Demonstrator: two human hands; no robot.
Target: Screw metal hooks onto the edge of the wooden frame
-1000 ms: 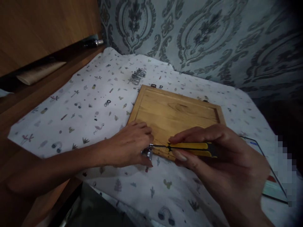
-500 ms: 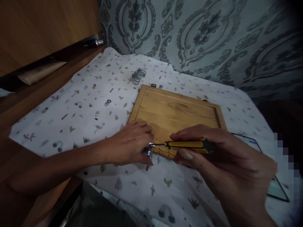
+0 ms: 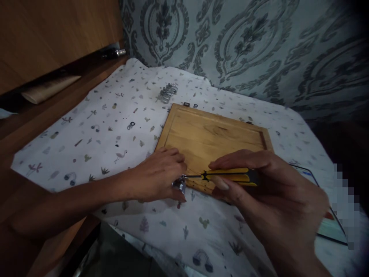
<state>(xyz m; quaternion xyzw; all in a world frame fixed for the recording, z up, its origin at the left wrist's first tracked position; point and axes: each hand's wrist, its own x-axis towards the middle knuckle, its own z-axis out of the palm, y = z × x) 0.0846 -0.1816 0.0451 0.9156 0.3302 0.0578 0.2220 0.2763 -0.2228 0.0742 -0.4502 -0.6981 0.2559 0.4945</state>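
On the cloth-covered worktop, a wooden panel is laid flat with its recessed face upward, and its near left corner is covered by the left hand. At the panel's near edge, a small shiny metal fitting is pinched between the thumb and fingers of that hand. By the right hand, the yellow and black handle of a screwdriver is gripped between thumb and fingers, and its thin shaft is pointed leftward at the fitting; whether the tip is seated there cannot quite be made out, the spot being small and dim. Near the panel's far left corner, a cluster of grey metal pieces is set down. A dark-rimmed flat screen is partly hidden by the right hand. Behind everything, a wall is covered in ornate patterned paper.
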